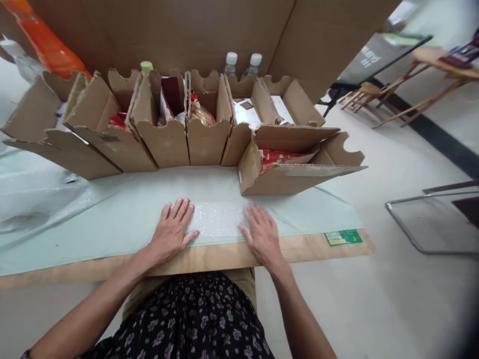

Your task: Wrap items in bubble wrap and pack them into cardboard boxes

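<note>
A clear sheet of bubble wrap (pixel 217 219) lies flat on the pale green cloth near the table's front edge. My left hand (pixel 174 224) rests palm down at its left end, fingers stretched out, with the fingertips and thumb at the wrap's edge. At the opposite end my right hand (pixel 261 229) is also palm down with fingers spread, slightly blurred, its fingertips touching the wrap's right edge. Neither hand grasps anything.
Cardboard bins (pixel 160 144) holding packets stand in a row behind the wrap. One bin (pixel 277 179) sits crosswise at the right. Clear plastic bags (pixel 41 184) lie left. Bottles (pixel 254 65) stand behind the bins. A wooden strip (pixel 299 248) shows along the front edge.
</note>
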The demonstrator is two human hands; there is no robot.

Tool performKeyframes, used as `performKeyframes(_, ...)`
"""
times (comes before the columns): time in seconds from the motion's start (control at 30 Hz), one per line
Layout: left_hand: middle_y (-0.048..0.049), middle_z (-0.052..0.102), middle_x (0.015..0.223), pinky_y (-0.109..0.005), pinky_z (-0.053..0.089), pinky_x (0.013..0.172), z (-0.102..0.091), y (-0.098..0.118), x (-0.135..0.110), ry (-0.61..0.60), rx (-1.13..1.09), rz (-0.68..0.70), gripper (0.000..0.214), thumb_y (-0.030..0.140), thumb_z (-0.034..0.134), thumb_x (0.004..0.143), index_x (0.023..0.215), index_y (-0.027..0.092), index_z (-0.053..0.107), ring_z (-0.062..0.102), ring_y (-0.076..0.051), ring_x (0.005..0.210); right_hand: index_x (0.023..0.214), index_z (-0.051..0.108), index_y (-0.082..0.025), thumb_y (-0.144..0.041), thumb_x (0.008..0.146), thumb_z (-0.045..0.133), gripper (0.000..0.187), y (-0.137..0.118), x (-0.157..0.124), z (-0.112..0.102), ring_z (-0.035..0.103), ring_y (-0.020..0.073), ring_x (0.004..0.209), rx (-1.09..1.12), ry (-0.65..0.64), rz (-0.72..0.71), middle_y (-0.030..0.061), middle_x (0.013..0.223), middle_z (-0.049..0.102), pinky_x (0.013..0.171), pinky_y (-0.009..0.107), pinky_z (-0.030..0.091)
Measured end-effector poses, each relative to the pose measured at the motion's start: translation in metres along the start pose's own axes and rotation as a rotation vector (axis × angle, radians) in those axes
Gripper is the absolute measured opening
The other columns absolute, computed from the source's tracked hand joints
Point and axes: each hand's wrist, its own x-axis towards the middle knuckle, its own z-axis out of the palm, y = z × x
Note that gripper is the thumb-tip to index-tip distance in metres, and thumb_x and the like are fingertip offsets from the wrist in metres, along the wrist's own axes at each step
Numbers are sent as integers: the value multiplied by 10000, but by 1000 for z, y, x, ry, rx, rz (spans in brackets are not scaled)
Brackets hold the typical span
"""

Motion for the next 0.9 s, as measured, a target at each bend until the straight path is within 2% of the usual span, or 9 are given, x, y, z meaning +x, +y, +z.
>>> performKeyframes(0.07, -177, 354, 1682, -602, 173, 1266, -8, -1, -1, 6, -23, -9, 631, 499, 475, 1003, 1550, 190, 417, 271, -370, 1576, 1342, 659, -182, -372, 1052, 439, 411, 8, -2, -9, 524, 341, 1403, 6, 71, 67, 154, 1454, 639, 1096, 533, 412)
performKeyframes(0.13, -174, 382, 1663, -595, 222, 1253, -14, -4, -2, 94, -33, -85, 587, 475, 463, 1012, 1528, 195, 438, 296, -368, 1561, 1306, 671, -179, -344, 1058, 407, 398, 3, 8, -12, 580, 330, 1327, 41, 100, 63, 155, 1380, 685, 1055, 509, 439)
performKeyframes(0.27, -213, 523, 1520, -620, 302, 1201, -19, -8, -3, 272, 17, -306, 493, 439, 575, 935, 1337, 155, 601, 383, -426, 1476, 1281, 671, -172, -268, 988, 501, 352, -25, 47, -5, 579, 350, 1300, 144, -9, 7, 170, 1429, 650, 1042, 515, 440)
performKeyframes(0.37, -195, 584, 1450, -613, 355, 1165, -21, -5, -3, 265, 2, -361, 236, 329, 635, 862, 1032, 179, 695, 420, -440, 1439, 1029, 713, -181, -211, 916, 568, 186, -38, 60, -5, 590, 370, 1268, 207, -68, 50, 179, 1361, 685, 1027, 512, 447)
performKeyframes(0.47, -128, 722, 1214, -480, 501, 1024, -35, -2, 2, 228, -74, -340, 75, 221, 580, 854, 863, 211, 654, 633, -330, 1198, 911, 673, -210, -222, 935, 549, 127, -45, 43, -16, 692, 290, 1026, 252, -77, 57, 119, 1083, 766, 912, 413, 508)
performKeyframes(0.57, -48, 753, 926, -352, 540, 824, -57, -2, 24, 174, -114, -278, 119, 209, 526, 897, 910, 221, 644, 698, -227, 871, 1153, 656, -215, -301, 967, 556, 228, -60, 9, -27, 710, 211, 835, 428, -111, 133, 45, 955, 760, 775, 319, 531)
performKeyframes(0.7, -72, 757, 982, -421, 496, 948, -68, -1, 81, 124, -96, -163, 182, 162, 581, 864, 1013, 208, 675, 685, -272, 977, 1550, 443, -213, -306, 956, 544, 610, -90, -19, -19, 660, 179, 688, 639, -189, 235, 17, 899, 743, 684, 297, 522)
performKeyframes(0.8, -139, 734, 1151, -496, 456, 1036, -65, 2, 101, 100, -77, -105, 404, 119, 646, 797, 1198, 166, 659, 635, -330, 1131, 1477, 570, -230, -310, 934, 548, 549, -99, -21, -10, 693, 222, 822, 624, -209, 212, 73, 1057, 774, 792, 359, 547)
performKeyframes(0.9, -162, 683, 1287, -505, 455, 1065, -66, 7, 67, 116, -132, -31, 471, 146, 608, 860, 1331, 143, 604, 598, -318, 1204, 1227, 743, -213, -353, 926, 573, 373, -97, -18, -10, 702, 246, 894, 719, -263, 215, 103, 1133, 777, 862, 397, 548)
